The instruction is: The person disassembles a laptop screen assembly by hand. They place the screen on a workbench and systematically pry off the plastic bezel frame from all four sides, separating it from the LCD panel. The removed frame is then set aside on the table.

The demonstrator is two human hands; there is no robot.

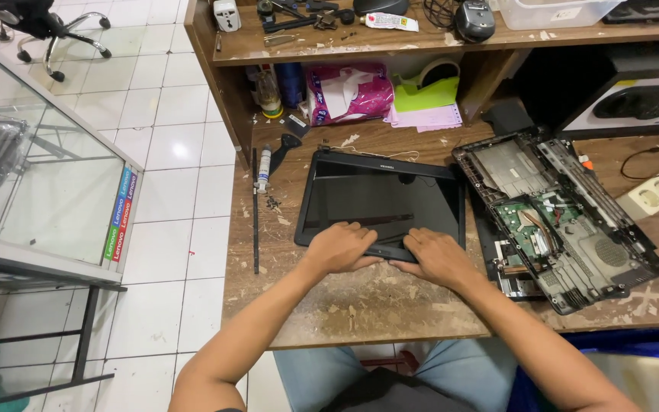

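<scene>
Flat on the worn wooden workbench [360, 305] lay a black laptop screen panel [381, 200], glass side up, with its near edge under both hands. The left hand [340, 248] rested palm down on the near-left part of the bezel, fingers bent over the edge; the right hand [438, 256] pressed beside it on the near edge, fingertips almost meeting the left's. Whether either pinched anything could not be told. Just right of the panel sat an opened laptop base [566, 221] showing its green board. Farther left lay a small white tube [264, 168].
</scene>
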